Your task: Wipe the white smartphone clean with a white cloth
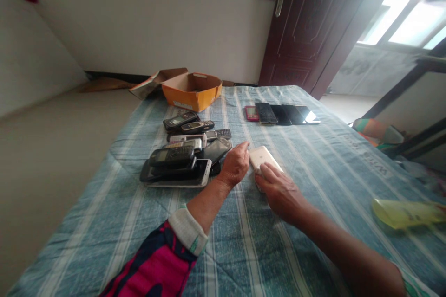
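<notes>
A gold smartphone (264,155) lies back side up on the striped cloth, its lower part covered by my right hand (278,190). The bent fingers and thumb of that hand are closed over the phone; a small pale patch shows by the thumb, too unclear to name. At the phone's left edge is my left hand (237,163), its index finger stretched out and the others loosely curled. Just left of it is a pile of old mobile phones, with a keypad phone (171,156) on top of a white-framed smartphone (202,171) and a dark slider phone (216,149) nearest the hand.
Farther back, a row of dark smartphones (267,113) lies beside a small red-edged item (251,112). An open orange cardboard box (191,100) stands at the far left table edge. A yellow plastic item (400,213) lies at right. Beyond is a brown door (303,32).
</notes>
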### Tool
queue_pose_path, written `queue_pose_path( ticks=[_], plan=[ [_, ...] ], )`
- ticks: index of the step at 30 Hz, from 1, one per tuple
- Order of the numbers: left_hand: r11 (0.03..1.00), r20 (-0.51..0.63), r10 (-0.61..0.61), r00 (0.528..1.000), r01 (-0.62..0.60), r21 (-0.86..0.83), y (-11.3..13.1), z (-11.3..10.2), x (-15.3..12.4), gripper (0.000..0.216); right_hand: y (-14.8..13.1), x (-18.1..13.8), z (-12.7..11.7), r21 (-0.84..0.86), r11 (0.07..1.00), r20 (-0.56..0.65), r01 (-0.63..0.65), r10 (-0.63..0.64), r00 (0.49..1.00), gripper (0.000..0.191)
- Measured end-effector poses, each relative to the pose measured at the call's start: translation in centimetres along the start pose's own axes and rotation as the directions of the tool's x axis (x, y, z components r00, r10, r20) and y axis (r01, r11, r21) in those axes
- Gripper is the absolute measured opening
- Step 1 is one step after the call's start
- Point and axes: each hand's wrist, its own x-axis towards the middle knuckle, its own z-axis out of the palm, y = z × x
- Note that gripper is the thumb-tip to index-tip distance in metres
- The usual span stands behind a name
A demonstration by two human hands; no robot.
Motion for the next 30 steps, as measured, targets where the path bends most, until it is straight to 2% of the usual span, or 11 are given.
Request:
queue_pose_path(
  ticks=[5,10,19,25,30],
  plan=[
    [0.994,0.069,0.096,0.993,-0.1,0.055,0.4,0.0,-0.3,0.035,-0.6,-2.9,-0.3,-0.017,0.999,-0.112,0.046,-0.047,0.993,0.031],
    [0.979,0.12,0.149,0.982,-0.163,0.118,0.7,0.1,-0.5,0.037,-0.9,-4.8,-0.6,-0.006,0.998,-0.139,0.062,-0.062,0.988,0.034],
    [0.976,0.172,0.144,0.974,-0.169,0.14,1.0,-0.3,-0.7,0.042,-0.5,-6.6,-1.1,0.055,0.995,-0.154,0.085,-0.075,0.985,0.039],
    [0.977,0.182,0.144,0.973,-0.169,0.13,1.3,-0.3,-0.7,0.041,0.6,-8.1,-0.7,0.079,0.996,-0.181,0.027,-0.013,0.983,0.042],
    [0.975,0.193,0.153,0.969,-0.18,0.129,1.3,-0.4,-0.6,0.044,0.7,-7.8,-0.4,0.049,0.999,-0.21,0.017,-0.006,0.978,0.039]
  ],
)
